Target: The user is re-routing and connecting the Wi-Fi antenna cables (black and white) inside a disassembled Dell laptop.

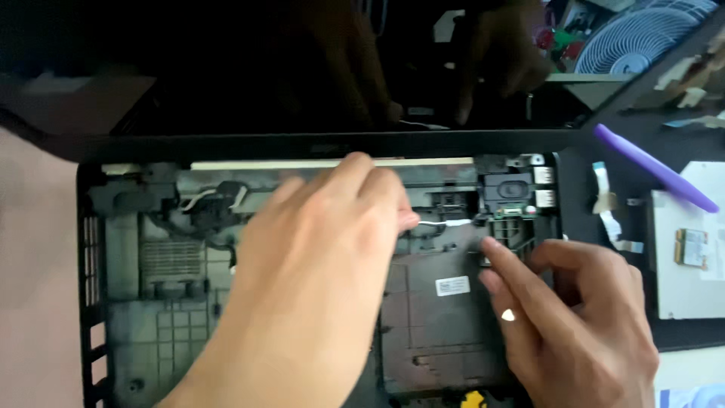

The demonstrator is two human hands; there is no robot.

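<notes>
Your left hand [317,257] pinches white cable [445,222] inside open laptop base [174,317]; your right hand [574,317] empty, fingers loosely curled, fingertips touching black panel [434,332]; purple pry tool [653,168] right

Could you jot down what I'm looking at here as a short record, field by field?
Scene: opened laptop base, its dark screen tilted up behind
Left hand: fingertips pinching a thin white cable near the hinge edge
Right hand: index finger resting by a small connector block
Beside the laptop: purple pry tool, small green circuit card on a flat silver drive, loose ribbon cables
Background: white fan
</notes>
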